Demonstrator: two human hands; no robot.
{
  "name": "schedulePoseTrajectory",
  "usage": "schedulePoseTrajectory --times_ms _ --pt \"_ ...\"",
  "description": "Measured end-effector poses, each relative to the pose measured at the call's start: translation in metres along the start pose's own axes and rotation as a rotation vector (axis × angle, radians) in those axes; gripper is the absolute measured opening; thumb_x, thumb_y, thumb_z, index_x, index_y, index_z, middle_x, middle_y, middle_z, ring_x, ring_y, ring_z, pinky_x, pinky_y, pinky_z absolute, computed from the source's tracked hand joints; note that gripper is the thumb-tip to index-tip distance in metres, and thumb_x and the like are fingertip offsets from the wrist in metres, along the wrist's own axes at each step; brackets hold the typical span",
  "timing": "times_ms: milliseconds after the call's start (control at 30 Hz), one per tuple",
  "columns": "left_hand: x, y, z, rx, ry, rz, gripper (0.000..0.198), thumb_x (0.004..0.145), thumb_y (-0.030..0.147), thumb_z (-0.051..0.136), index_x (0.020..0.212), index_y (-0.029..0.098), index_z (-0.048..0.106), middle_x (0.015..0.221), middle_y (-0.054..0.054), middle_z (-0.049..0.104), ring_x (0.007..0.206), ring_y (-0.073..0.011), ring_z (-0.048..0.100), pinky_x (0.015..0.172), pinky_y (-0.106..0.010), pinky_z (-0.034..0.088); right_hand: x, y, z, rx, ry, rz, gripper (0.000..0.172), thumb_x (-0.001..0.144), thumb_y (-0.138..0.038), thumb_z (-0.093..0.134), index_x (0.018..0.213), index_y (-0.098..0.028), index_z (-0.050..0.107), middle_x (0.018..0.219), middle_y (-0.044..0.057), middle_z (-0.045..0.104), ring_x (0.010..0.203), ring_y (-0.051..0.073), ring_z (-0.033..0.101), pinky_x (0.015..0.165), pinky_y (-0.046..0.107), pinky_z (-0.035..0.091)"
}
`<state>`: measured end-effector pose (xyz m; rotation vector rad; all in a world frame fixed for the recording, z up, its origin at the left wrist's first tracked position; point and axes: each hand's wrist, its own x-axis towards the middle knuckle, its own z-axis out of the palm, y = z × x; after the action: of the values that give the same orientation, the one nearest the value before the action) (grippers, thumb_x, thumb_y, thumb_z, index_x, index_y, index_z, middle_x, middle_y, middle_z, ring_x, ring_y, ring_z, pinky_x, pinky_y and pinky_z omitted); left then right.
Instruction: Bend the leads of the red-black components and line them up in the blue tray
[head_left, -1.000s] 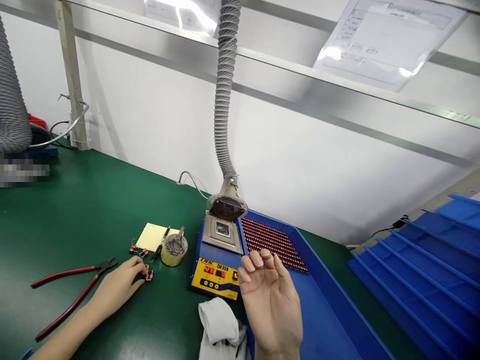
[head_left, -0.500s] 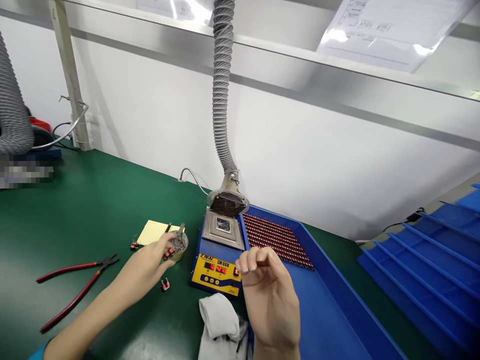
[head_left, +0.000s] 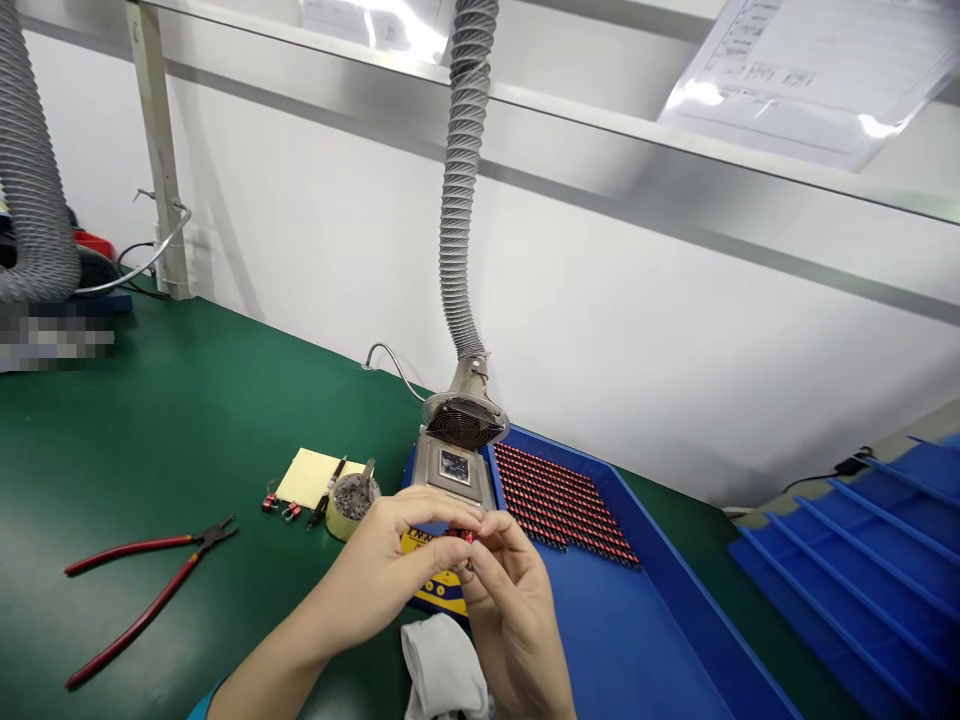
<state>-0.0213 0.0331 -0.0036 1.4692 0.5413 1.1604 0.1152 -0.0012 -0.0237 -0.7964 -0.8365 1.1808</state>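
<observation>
My left hand (head_left: 397, 570) and my right hand (head_left: 514, 600) meet in front of the yellow panel of a solder pot (head_left: 454, 468). Between their fingertips is a small red part (head_left: 466, 537), mostly hidden by the fingers; both hands pinch it. A round tub of grey bits (head_left: 351, 505) stands to the left of my left hand. Two small red parts (head_left: 291, 512) lie by a yellow notepad (head_left: 311, 475), with a black pen (head_left: 328, 495) beside the tub. A white cloth (head_left: 444, 665) lies below my hands.
Red-handled pliers (head_left: 161, 590) lie open at the left. To the right, a blue tray (head_left: 675, 620) holds rows of red and black parts (head_left: 562, 495). A fume duct (head_left: 461, 220) hangs over the pot. Blue ribbed plastic (head_left: 870, 570) is at the far right.
My left hand has moved right, away from the tub, with a red part. My right hand has closed and met it. The loose red part in front of the tub is no longer visible there.
</observation>
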Motion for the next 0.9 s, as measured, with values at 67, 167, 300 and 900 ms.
schedulePoseTrajectory --times_ms 67,167,300,900 --pt "0.004 -0.006 0.001 -0.160 0.096 -0.001 0.009 0.080 0.019 0.070 0.078 0.022 0.078 0.089 -0.004 0.074 0.091 -0.0195 0.066 0.083 -0.026 0.051 0.001 0.006 0.005 0.020 -0.023 0.018 0.012 0.073 -0.023 0.080 0.081 -0.022 0.071 0.083 -0.001 0.069 0.079 0.010 0.063 0.072 0.016 0.052" --pt "0.006 -0.014 0.005 -0.308 0.250 -0.032 0.010 0.077 0.028 0.075 0.070 0.020 0.077 0.074 -0.004 0.074 0.079 -0.0182 0.067 0.071 -0.024 0.053 0.000 0.011 0.015 0.098 -0.030 0.051 0.013 0.072 -0.023 0.081 0.082 -0.022 0.073 0.088 0.001 0.072 0.085 0.010 0.066 0.074 0.014 0.052" --pt "0.005 -0.014 0.004 -0.437 0.402 -0.047 0.019 0.077 0.042 0.074 0.073 0.024 0.075 0.070 0.000 0.073 0.075 -0.0160 0.068 0.073 -0.024 0.054 -0.002 0.011 0.026 0.218 0.014 0.150 0.017 0.068 -0.022 0.085 0.079 -0.021 0.073 0.085 0.000 0.073 0.077 0.010 0.068 0.072 0.016 0.055" --pt "0.002 -0.006 -0.004 -0.527 0.479 -0.037 0.019 0.069 0.037 0.082 0.070 0.021 0.071 0.071 0.002 0.072 0.069 -0.0094 0.065 0.065 -0.016 0.052 -0.006 0.014 0.029 0.234 0.026 0.135 0.017 0.065 -0.021 0.086 0.075 -0.020 0.073 0.080 -0.001 0.071 0.070 0.010 0.068 0.064 0.014 0.056"
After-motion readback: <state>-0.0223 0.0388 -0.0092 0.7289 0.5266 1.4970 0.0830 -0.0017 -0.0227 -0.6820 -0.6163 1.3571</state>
